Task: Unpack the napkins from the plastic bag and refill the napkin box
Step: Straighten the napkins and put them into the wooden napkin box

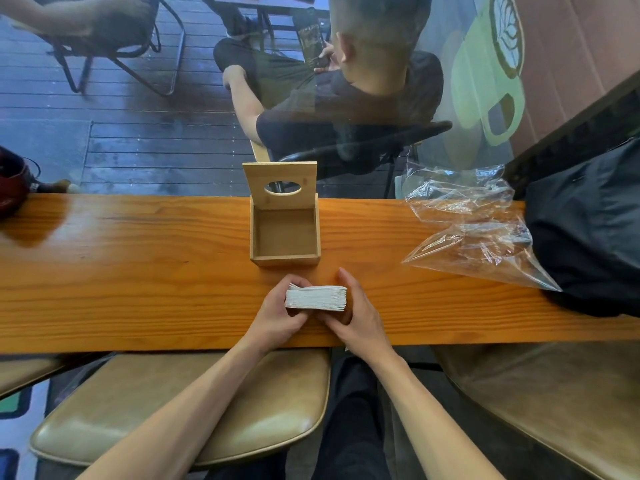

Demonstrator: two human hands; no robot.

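A stack of white napkins [316, 297] stands on edge between my two hands, just above the wooden counter [138, 271]. My left hand [278, 311] grips its left end, and my right hand [358, 311] cups its right end from behind. Straight ahead, a wooden napkin box [284, 258] stands with its inside bare and its hinged lid [280, 173], with an oval slot, raised upright at the back. The clear plastic bag [474, 233] lies crumpled and flat to the right on the counter.
A black bag [588, 230] rests on the counter's right end, against the plastic bag. A dark red object [12, 183] sits at the far left. Behind the glass a person sits on a chair with a phone. Tan stools [194, 407] are below the counter.
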